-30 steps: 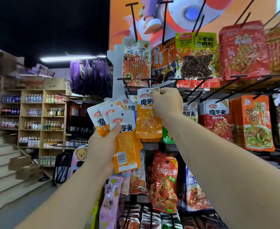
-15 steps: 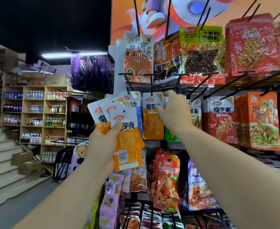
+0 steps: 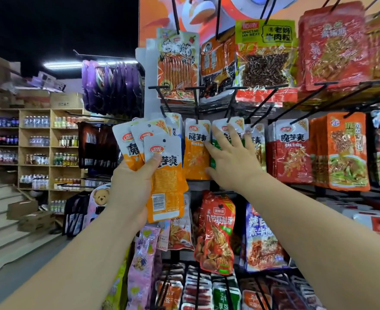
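Left hand (image 3: 129, 191) grips a fanned bunch of orange-and-white snack packets (image 3: 165, 182), thumb across the front one, held up near the left end of the display rack (image 3: 144, 86). Right hand (image 3: 233, 162) is spread flat, fingers straight, pressed on a green packet (image 3: 223, 127) hanging from a hook, index finger touching the edge of the orange packet (image 3: 195, 153) hanging just left of it. Red packets (image 3: 293, 157) hang further right; drink shelves (image 3: 34, 142) stand far left.
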{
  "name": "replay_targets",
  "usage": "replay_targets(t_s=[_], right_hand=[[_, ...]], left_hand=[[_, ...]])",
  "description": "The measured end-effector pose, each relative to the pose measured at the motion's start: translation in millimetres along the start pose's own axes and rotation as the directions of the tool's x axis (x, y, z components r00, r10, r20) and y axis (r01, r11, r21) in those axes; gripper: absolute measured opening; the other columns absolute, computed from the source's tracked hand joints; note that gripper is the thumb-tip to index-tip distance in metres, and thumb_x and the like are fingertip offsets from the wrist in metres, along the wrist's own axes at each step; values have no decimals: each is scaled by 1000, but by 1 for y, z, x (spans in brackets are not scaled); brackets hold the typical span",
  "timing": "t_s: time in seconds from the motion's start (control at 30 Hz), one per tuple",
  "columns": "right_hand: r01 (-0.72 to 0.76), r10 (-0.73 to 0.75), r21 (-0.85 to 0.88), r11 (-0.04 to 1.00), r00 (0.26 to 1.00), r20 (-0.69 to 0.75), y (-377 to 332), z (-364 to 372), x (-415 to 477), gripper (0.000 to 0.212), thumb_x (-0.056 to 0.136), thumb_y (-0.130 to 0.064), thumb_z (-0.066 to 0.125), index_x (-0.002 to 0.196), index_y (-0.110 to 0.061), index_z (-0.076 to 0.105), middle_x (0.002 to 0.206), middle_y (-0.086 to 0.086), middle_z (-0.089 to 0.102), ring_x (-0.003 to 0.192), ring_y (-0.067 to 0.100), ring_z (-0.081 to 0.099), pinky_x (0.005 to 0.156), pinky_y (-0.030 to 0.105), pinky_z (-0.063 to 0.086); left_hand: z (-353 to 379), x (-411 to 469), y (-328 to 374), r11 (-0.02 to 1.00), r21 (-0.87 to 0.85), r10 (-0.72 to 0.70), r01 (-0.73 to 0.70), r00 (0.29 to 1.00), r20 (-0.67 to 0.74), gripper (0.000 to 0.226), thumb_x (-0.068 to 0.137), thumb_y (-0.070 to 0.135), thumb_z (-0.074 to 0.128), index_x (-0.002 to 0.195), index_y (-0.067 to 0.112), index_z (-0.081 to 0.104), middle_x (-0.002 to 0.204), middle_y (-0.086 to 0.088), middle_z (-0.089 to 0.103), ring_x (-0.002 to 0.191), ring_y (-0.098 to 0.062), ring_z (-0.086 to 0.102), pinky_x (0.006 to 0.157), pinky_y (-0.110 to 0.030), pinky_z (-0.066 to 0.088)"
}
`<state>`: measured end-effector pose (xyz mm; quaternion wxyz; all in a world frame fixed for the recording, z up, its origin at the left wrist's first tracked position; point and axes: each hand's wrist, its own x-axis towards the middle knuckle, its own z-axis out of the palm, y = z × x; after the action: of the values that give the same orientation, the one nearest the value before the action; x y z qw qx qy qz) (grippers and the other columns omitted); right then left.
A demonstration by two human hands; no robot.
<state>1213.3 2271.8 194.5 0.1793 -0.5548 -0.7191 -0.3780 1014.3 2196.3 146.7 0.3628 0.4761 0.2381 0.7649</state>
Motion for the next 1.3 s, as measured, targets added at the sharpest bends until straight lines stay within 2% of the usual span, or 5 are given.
replay_targets(t_s=[0.17, 0.47, 0.7, 0.93, 1.3], right_hand=[[39, 70, 268, 963, 921, -384, 2, 1, -1, 48, 96, -4, 61, 143, -8, 54, 151, 20, 44, 136, 44, 43, 106, 56, 46], [-54, 51, 124, 991, 998, 27, 9, 5, 2, 87, 104, -46, 55, 165, -27, -3, 172, -2, -18, 157, 36, -20, 127, 57, 14], [-39, 65, 237, 971, 992, -104, 6, -10, -5, 59, 106, -38, 52, 158, -18, 33, 169, 9, 22, 156, 33, 16, 125, 52, 24], [74, 189, 899, 432, 967, -170, -43, -49, -41, 32, 91, -55, 71, 77, -27, 62, 69, -13, 56, 63, 2, 50, 56, 16, 35], [9, 259, 993, 122, 965, -41, -41, -32, -52, 33, 82, -35, 88, 81, -10, 67, 77, 14, 72, 72, 36, 69, 61, 54, 60]], left_hand=[[-5, 5, -4, 1000, 4, -25, 25, 1000, -2, 25, 101, 17, 66, 126, 19, 69, 113, -4, 79, 100, -29, 77, 79, -49, 62], [-3, 3, 0, 998, -5, -60, 60, 998, -17, 30, 102, 17, 65, 132, 17, 66, 117, -7, 78, 103, -30, 77, 78, -49, 64], [-4, 2, 3, 997, -17, -75, 75, 997, -4, 19, 100, 16, 67, 119, 20, 71, 107, -4, 81, 88, -22, 79, 58, -37, 63], [13, -13, 1, 998, -51, -28, 30, 999, 41, 19, 98, 11, 67, 113, 21, 74, 107, -8, 80, 94, -32, 78, 71, -49, 65], [24, -22, 4, 992, -70, -100, 107, 990, 100, 24, 103, 22, 61, 124, 17, 72, 111, -11, 79, 97, -34, 78, 76, -51, 65]])
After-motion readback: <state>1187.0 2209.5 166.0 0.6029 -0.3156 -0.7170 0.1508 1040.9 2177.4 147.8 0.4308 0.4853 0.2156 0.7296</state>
